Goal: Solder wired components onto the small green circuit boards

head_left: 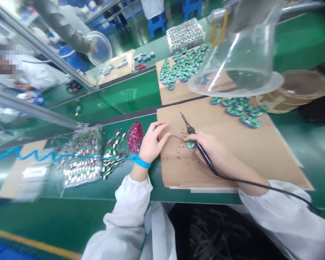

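My right hand [209, 148] is wrapped round the black handle of a soldering iron [203, 153], its metal tip pointing up and away to the left. Beneath the right fingers, a small round green circuit board [190, 144] lies on the brown board, partly covered. My left hand [153, 142], with a blue wrist strap [141, 161], is curled at the board's left edge. A thin dark wire [178, 137] runs from its thumb tip toward the right fingers; the exact grip is hard to make out. Small dark specks dot the brown board around the circuit board.
Several green circuit boards [241, 108] lie on the brown board [233, 151], more on another board behind. A clear funnel hood [235, 72] hangs above. Left are red wires [135, 137], loose wired parts [114, 151] and a bagged stack [83, 155]. Co-workers sit across the bench.
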A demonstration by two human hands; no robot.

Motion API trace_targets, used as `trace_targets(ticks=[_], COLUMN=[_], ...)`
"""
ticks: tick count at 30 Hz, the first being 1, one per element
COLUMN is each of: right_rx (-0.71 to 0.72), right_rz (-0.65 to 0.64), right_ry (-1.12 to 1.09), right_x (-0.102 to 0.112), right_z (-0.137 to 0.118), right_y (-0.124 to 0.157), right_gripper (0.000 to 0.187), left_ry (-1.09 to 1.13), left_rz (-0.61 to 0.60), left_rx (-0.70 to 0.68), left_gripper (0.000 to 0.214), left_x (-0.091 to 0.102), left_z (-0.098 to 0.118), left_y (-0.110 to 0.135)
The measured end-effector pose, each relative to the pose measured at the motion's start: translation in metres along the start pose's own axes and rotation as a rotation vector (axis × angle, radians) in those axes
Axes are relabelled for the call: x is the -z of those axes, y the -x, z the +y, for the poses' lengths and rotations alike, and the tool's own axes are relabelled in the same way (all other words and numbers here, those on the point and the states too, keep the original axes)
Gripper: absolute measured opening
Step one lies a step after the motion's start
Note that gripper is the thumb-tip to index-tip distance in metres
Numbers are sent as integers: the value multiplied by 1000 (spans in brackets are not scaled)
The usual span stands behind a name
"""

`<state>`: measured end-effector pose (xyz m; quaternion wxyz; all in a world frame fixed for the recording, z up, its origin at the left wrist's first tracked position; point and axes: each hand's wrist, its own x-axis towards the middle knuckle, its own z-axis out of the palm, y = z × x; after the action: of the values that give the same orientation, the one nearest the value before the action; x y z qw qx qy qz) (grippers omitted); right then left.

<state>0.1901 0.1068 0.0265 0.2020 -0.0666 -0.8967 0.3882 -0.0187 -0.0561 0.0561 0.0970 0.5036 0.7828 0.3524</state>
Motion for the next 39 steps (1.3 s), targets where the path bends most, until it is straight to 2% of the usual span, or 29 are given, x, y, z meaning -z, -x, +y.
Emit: trace_targets(ticks=[4,6,8,11,14,18,21,25,28,31,35,37,39], right_rx=[14,18,29,24,4,-10,-2,3,15,46,-15,-70,-85], right_rz=[-37,-38,-35,-24,-21,-27,-35,-31,-19,92,343,356,290], right_ry=[41,62,91,113,106,87,83,79,60,24,-42,-100,-139], right_x=[1,2,2,-1,-2,0,1,1,0,0,3,5,4], right_z=[-2,-3,-3,-1,-1,-3,-3,-2,-3,-4,-2,0,0], right_y=[2,3,4,5,6,7,7,6,4,2,6,10,13], right_gripper=[35,33,32,32,31,31,32,33,34,34,23,18,20], left_ry=[-293,-403,-426,-422,-413,-369,-327,-235,-109,89,246,241,254], left_rz=[356,389,338,261,260,333,442,588,555,383,22,-137,-233], left_rx=[240,353,398,425,442,455,481,500,451,347,250,220,184], left_gripper=[26,27,25,15,8,10,12,16,21,30,17,16,18], left_x=[69,98,114,116,110,110,116,125,120,95,43,18,-1], left_z=[-51,-76,-96,-114,-123,-128,-129,-118,-96,-63,-12,10,26], left_y=[28,46,60,69,69,68,69,67,59,46,25,14,4])
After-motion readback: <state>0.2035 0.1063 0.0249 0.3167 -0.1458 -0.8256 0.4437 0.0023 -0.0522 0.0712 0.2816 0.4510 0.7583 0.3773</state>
